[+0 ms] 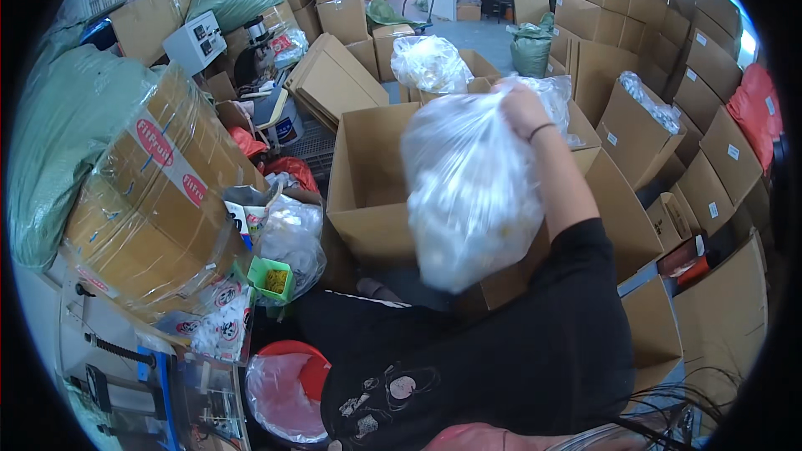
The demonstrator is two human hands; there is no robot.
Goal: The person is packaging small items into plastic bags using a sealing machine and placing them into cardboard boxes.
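My right hand (526, 110) is closed on the gathered neck of a large clear plastic bag (472, 192) with whitish contents that I cannot make out. Bulging, the bag hangs from my raised arm in front of my body. Behind it, to the left, stands an open cardboard box (372, 221) whose visible inside shows bare cardboard. The bag covers part of that box's right side. My left hand does not show.
Left of me stand a big taped carton (150, 200), a green tub (271, 280) and a lined red bucket (288, 392). Ahead, another clear bag (430, 64) rests on boxes. Stacked cartons (618, 12) line the right, near an open box holding plastic-wrapped items (647, 100).
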